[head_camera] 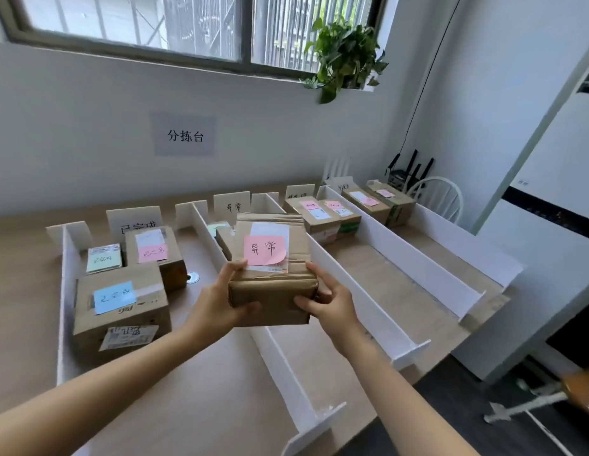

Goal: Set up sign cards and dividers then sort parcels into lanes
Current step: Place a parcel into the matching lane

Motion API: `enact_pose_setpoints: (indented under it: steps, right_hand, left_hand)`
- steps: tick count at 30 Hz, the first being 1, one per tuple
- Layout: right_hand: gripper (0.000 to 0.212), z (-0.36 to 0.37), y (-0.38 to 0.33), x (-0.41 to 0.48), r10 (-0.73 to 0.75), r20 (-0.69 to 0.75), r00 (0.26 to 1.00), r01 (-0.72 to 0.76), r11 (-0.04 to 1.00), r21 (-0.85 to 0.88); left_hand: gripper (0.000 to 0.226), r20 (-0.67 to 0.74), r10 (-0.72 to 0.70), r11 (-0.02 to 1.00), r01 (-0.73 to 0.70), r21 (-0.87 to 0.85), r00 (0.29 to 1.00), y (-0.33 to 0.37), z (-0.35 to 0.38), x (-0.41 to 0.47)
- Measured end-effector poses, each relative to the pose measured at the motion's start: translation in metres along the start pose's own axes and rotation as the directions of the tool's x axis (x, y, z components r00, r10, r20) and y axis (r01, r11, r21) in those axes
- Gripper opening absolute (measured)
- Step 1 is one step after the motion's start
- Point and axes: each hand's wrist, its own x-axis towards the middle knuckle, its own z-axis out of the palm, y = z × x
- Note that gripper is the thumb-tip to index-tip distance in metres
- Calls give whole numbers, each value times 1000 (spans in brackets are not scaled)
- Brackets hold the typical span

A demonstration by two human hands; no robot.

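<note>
I hold a brown cardboard parcel [270, 287] with a pink sticky note on top, above the second lane. My left hand [220, 299] grips its left near corner and my right hand [331, 296] grips its right near corner. White foam dividers [362, 291] split the wooden table [369, 268] into lanes. White sign cards [232, 202] stand at the far ends of the lanes. The left lane has three parcels, the nearest one [122, 311] with a blue note. Further lanes to the right hold parcels [322, 215] with pink notes.
A paper sign [184, 135] hangs on the wall under the window. A potted plant [345, 57] sits on the sill. A white chair [439, 195] and a router stand at the far right end. The table's near edge drops to a dark floor on the right.
</note>
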Motion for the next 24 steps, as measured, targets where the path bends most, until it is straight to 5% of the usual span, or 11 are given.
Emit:
enact_pose_setpoints:
  steps: [15, 24]
  right_hand:
    - [64, -93, 36, 112, 13, -37, 999, -14, 999, -33]
    - [62, -137, 42, 221, -9, 89, 996, 17, 996, -88]
  left_hand:
    - [71, 86, -45, 998, 41, 40, 995, 0, 94, 117]
    - [72, -85, -127, 985, 136, 107, 988, -7, 135, 194]
